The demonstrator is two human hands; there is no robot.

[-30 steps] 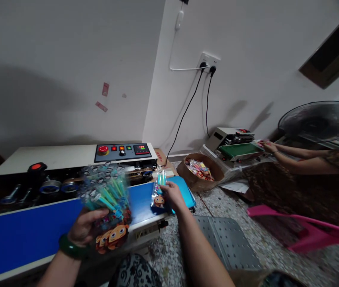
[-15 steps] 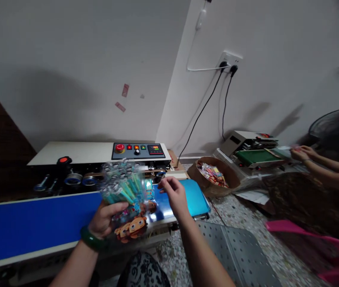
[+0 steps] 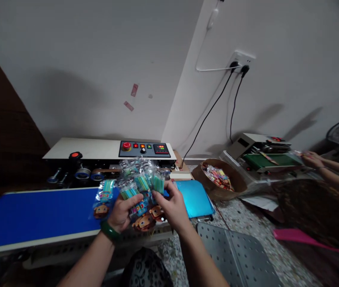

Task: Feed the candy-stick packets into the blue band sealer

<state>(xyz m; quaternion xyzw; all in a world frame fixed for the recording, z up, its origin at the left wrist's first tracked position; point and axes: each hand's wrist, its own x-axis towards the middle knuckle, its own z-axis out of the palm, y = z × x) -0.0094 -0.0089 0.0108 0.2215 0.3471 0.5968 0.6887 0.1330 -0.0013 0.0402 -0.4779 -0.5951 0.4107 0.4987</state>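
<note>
My left hand (image 3: 120, 214), a green bangle at its wrist, grips a bunch of clear plastic packets (image 3: 141, 183). Each shows green and yellow sticks and a cartoon face with brown hair. At the bunch's right side, the thumb and fingers of my right hand (image 3: 174, 206) pinch one packet (image 3: 158, 184). Another packet (image 3: 106, 195) lies on the blue conveyor belt (image 3: 49, 213), just left of my left hand. Behind the belt stands the band sealing machine (image 3: 94, 148), its rollers partly hidden by the bunch.
A shiny blue sheet (image 3: 194, 199) covers the belt's right end. Beyond it stands a brown container (image 3: 197, 175) of packets. Further right, another person's hands (image 3: 312, 159) work at a machine with a green belt (image 3: 277, 160). A grey perforated stool (image 3: 235, 247) stands below.
My right hand, free beside the bunch before, now pinches a packet at its right side. A packet has come into sight on the belt left of the bunch. The view has shifted slightly left.
</note>
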